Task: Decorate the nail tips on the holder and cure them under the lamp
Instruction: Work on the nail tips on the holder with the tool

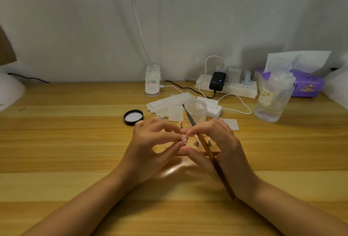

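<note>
We see the left hand and right hand meeting fingertip to fingertip over the holder, both pinching one pink nail tip. The right hand also grips a brown brush, its thin end pointing up and away. The holder sits on the wooden bench, mostly hidden behind the fingers; two more tips on it barely show. Beyond lie a black lid, white wipes, a clear jar, a power strip and a liquid bottle. A white dome, cut off at the left edge, is hard to identify.
</note>
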The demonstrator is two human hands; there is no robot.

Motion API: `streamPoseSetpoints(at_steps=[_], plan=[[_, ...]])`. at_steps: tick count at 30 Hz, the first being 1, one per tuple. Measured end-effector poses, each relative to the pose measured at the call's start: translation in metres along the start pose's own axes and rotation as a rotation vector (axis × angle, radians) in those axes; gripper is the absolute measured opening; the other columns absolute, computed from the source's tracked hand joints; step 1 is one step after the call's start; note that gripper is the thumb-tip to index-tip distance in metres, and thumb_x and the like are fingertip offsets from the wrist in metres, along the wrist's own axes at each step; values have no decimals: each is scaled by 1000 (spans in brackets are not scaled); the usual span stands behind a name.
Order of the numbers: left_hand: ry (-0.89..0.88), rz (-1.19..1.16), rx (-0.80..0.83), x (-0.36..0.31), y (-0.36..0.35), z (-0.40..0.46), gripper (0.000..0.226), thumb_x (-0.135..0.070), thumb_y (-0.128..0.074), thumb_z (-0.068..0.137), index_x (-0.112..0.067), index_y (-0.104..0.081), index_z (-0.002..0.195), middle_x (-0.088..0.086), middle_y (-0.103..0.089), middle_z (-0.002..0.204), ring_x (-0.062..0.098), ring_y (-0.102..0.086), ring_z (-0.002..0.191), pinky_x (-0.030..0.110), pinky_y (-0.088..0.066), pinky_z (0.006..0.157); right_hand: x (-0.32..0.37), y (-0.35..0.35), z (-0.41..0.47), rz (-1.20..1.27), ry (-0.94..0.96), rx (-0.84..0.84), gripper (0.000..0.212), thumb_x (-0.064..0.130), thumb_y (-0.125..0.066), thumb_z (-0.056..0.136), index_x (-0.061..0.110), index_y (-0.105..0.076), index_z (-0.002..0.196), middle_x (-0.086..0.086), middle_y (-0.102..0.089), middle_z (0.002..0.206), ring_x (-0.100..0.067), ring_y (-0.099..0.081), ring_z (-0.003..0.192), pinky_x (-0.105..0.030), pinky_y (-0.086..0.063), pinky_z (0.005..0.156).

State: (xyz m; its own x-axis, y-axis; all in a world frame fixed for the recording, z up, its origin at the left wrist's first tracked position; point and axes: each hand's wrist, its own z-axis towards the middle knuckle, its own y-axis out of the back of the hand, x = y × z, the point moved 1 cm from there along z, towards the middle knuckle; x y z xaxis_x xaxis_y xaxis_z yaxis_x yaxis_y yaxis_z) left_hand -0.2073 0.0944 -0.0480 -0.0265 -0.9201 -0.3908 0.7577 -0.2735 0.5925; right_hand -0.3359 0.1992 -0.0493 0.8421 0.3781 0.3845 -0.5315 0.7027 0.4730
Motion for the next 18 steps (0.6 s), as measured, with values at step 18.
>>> streamPoseSetpoints(at_steps=[18], plan=[[104,-181,-140,2,5,1,18,-20,-70,75,-17,-66,92,-3,-70,84,8,-62,82,33,-49,70,-56,39,94,-54,-601,92,21,33,-66,82,19,-57,69,5,-63,61,-1,-62,55,-17,-51,54]])
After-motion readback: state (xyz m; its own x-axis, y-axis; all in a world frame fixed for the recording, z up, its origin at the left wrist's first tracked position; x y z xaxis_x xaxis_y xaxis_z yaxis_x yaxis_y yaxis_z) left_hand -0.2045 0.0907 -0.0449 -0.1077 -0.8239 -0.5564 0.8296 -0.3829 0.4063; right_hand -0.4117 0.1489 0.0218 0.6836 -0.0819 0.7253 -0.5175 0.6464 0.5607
